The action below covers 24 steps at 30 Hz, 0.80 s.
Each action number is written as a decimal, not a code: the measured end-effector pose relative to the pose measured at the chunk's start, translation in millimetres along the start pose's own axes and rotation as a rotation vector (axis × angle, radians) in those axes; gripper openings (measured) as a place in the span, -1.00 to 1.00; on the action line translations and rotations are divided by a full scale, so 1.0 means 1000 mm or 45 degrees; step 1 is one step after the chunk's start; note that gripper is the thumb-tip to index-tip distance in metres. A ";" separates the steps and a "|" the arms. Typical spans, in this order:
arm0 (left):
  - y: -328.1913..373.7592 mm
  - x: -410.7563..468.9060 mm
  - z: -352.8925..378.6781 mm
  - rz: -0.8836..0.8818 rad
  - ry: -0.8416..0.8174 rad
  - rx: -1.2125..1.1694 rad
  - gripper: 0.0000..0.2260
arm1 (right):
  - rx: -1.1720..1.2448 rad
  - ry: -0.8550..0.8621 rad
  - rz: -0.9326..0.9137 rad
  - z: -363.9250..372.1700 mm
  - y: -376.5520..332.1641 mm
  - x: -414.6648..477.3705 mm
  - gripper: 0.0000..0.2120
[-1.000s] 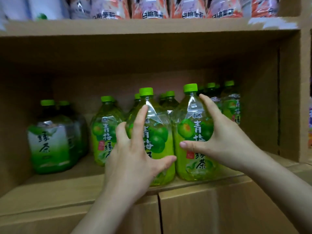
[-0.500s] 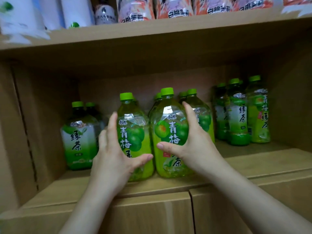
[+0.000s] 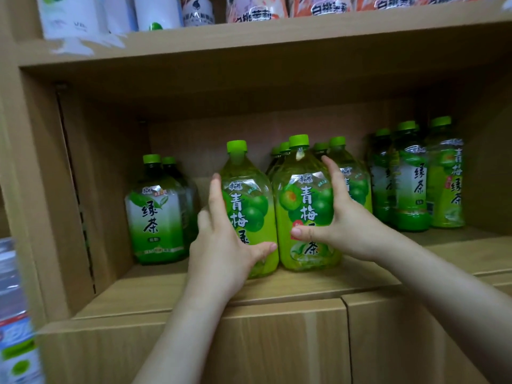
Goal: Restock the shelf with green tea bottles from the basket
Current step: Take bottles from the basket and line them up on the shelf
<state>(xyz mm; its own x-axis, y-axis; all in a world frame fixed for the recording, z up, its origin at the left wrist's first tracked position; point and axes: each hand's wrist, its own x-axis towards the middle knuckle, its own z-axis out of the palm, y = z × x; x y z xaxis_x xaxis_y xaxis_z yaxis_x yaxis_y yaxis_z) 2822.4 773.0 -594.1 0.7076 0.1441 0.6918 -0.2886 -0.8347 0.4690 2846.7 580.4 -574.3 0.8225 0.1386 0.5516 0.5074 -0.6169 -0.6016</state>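
Both plum green tea bottles have slid left along the shelf toward the white-label bottle (gap closing): my left hand wraps one, my right hand the other.

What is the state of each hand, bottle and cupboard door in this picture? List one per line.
Left hand: cupped around the left plum green tea bottle, upright, capped.
Right hand: cupped around the right plum green tea bottle, upright, capped.
Green tea bottle: upright, capped, untouched.
Cupboard doors: shut.
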 end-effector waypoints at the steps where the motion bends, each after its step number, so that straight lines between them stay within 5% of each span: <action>1: 0.003 -0.001 0.001 -0.006 0.015 0.087 0.19 | -0.052 -0.024 0.007 -0.002 -0.001 0.000 0.22; 10: 0.016 -0.007 0.002 0.055 0.122 0.286 0.07 | -0.319 0.090 0.034 0.002 0.003 -0.015 0.16; 16: 0.070 -0.057 0.029 0.811 0.401 -0.238 -0.70 | -0.121 0.156 0.005 -0.048 0.015 -0.063 -0.36; 20: 0.127 -0.115 0.076 1.092 -0.018 -0.677 -0.86 | -0.119 0.076 0.081 -0.121 0.028 -0.135 -0.75; 24: 0.181 -0.176 0.134 1.053 -0.696 -0.748 -0.84 | -0.144 0.095 0.439 -0.191 0.076 -0.220 -0.68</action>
<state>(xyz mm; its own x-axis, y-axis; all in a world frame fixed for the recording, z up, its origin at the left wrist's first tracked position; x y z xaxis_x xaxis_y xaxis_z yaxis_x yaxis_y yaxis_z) 2732.4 525.6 -704.3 0.3055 -0.7013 0.6441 -0.9491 -0.1697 0.2653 2655.5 354.6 -631.1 0.9171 -0.1468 0.3706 0.1686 -0.6996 -0.6943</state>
